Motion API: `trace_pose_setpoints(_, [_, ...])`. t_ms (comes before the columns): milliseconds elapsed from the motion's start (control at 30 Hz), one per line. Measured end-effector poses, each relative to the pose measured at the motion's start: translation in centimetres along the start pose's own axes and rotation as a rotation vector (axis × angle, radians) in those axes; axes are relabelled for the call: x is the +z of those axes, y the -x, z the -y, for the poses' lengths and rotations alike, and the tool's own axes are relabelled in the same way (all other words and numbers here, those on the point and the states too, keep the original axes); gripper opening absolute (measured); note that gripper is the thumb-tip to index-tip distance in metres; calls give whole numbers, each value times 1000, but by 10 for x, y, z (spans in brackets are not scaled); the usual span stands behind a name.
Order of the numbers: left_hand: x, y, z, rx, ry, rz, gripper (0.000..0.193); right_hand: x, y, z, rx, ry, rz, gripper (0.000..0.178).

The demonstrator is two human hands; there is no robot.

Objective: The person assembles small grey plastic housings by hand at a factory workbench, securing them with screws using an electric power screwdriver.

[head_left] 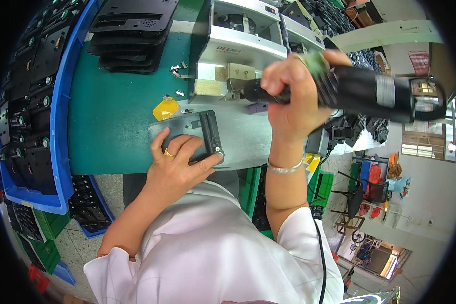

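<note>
My left hand (180, 164), with a gold ring, holds down a flat black plastic panel (176, 129) at the table's near edge. Its fingertips rest on the panel, and the thumb lies by a screw at the lower right corner. Raised to the right, my right hand (299, 96) is wrapped around a black electric screwdriver (357, 91), lying roughly sideways and smeared by motion. The screwdriver's front end points left, close to a silver-grey box-shaped machine (263, 58). Beside the panel lie a yellow piece (165, 108) and several small metal parts (180, 93).
Several black panels (129, 38) are stacked at the back left of the green table (104, 111). A blue crate (62, 137) full of black parts stands along the left edge. A black cable (321, 253) runs down past my right arm. Green crates (321, 187) stand below right.
</note>
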State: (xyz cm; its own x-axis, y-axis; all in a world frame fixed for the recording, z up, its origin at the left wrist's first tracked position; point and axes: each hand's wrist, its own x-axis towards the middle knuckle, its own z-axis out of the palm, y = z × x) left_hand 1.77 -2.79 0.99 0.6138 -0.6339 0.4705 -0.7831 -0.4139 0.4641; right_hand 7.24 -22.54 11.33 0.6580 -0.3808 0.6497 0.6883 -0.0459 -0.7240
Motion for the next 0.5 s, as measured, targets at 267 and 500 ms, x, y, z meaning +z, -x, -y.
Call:
trace_pose_setpoints(267, [0,1,0,-14,-24,28,43,-4,-11,3,161,30,191,38])
trace_pose_setpoints(500, [1,2,2,-28,-23,43,43,-15,55,40,265,-188,115,43])
